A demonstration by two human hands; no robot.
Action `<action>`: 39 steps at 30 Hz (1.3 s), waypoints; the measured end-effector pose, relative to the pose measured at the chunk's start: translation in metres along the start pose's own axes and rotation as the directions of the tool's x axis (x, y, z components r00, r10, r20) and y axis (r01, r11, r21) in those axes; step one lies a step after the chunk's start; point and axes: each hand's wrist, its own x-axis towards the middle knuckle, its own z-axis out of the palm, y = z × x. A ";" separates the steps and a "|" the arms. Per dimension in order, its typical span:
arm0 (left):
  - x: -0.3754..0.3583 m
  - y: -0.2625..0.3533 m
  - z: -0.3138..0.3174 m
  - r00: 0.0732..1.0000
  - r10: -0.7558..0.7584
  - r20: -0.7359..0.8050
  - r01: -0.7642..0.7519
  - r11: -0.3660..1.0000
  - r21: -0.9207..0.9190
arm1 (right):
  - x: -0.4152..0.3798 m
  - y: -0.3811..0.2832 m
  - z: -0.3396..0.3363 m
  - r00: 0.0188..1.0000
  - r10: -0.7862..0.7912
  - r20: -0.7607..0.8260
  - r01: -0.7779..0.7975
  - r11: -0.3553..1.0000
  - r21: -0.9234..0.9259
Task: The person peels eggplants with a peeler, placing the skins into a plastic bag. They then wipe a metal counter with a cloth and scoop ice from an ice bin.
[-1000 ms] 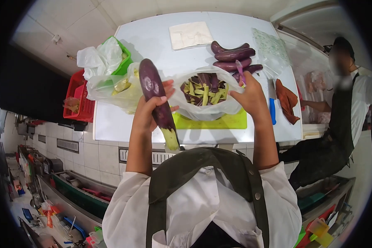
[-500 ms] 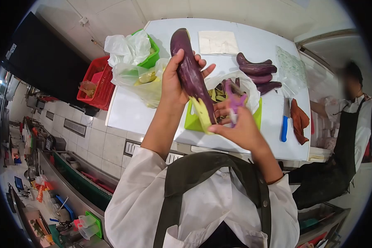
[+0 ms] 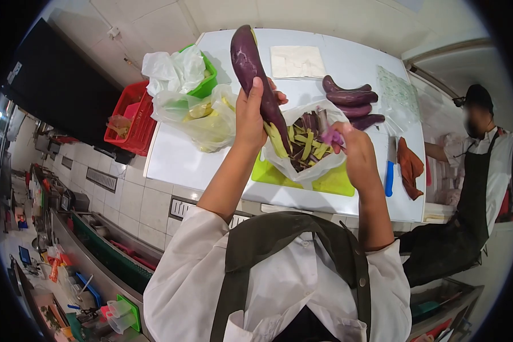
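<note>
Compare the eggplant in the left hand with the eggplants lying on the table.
The held eggplant is up off the table, gripped by the left hand; the pile of eggplants lies flat on the white table. The held eggplant shows pale, stripped flesh at its lower end; the pile of eggplants looks fully skinned in purple. The held eggplant stands nearly upright; the pile lies sideways. Both are dark purple, long and glossy.

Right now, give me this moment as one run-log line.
left hand: grips eggplant, part-peeled | right hand: holds purple peeler over bag of peels | table: unpeeled eggplants, blue knife
</note>
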 end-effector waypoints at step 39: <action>0.009 0.020 0.009 0.971 0.229 0.074 -0.224 0.972 -0.073 | 0.027 0.013 0.036 0.940 0.121 0.318 0.116 0.764 -0.635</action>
